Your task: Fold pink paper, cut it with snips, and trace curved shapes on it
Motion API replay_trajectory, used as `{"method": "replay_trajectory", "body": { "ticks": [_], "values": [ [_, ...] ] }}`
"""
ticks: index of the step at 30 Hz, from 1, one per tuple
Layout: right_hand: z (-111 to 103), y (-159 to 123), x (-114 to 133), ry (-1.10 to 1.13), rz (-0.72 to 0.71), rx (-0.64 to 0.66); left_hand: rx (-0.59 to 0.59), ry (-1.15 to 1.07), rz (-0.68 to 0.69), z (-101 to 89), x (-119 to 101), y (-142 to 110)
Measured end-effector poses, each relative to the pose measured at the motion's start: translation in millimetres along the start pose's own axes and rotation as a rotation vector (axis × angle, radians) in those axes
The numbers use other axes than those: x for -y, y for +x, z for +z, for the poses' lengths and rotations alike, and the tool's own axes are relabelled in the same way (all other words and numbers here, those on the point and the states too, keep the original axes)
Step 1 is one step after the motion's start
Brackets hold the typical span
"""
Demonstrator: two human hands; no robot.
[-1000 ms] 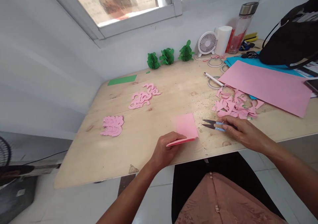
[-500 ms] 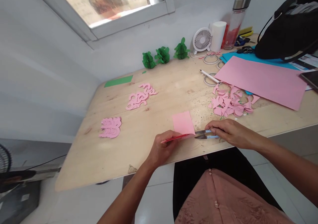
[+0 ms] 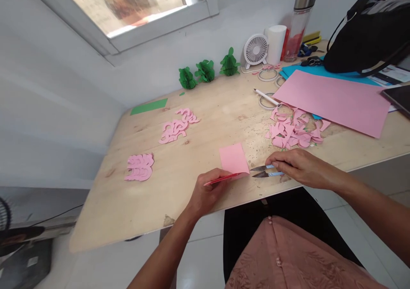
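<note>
My left hand [image 3: 209, 193], near the table's front edge, is closed on a piece of pink paper [image 3: 222, 179], seen nearly edge-on as a narrow reddish strip. Just behind it lies a pink paper square [image 3: 233, 156]; whether the two are joined I cannot tell. To the right, my right hand [image 3: 296, 167] grips a pair of thread snips [image 3: 267, 171] with light-blue handles. The blades are apart and point left, close to the paper's right corner without touching it. Pink paper scraps [image 3: 294, 128] are heaped beyond my right hand.
Curved pink cut-outs [image 3: 176, 126] and a neater pink stack [image 3: 140, 167] lie to the left. Along the wall stand green paper figures [image 3: 205, 70], a small fan [image 3: 256, 50] and a bottle [image 3: 297, 28]. Pink sheets [image 3: 336, 101] and a black bag [image 3: 368, 32] occupy the right.
The view has shifted slightly, moving the scene a little leftward. The snips' tips sit slightly farther from the paper's corner. Both hands keep their hold.
</note>
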State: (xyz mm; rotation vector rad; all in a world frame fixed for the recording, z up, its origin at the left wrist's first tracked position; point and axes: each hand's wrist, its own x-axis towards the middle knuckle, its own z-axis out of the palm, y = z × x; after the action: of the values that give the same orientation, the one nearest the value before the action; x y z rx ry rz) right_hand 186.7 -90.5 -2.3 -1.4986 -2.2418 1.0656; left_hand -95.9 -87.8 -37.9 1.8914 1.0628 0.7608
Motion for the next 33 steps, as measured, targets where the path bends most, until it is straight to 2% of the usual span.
{"method": "replay_trajectory", "body": {
  "ticks": [13, 20, 28, 33],
  "values": [
    [13, 11, 4, 0.029, -0.061, 0.02, -0.01, 0.021, -0.017, 2.1, -4, 2],
    [21, 10, 3, -0.117, -0.095, 0.017, -0.032, 0.037, -0.153, 3.3, -5, 4],
    [28, 3, -1, -0.255, -0.258, -0.032, -0.038, 0.083, -0.194, 5.2, -7, 10],
    [31, 2, -4, -0.312, -0.289, -0.046, -0.121, 0.133, -0.203, 10.7, -9, 11]
  ]
}}
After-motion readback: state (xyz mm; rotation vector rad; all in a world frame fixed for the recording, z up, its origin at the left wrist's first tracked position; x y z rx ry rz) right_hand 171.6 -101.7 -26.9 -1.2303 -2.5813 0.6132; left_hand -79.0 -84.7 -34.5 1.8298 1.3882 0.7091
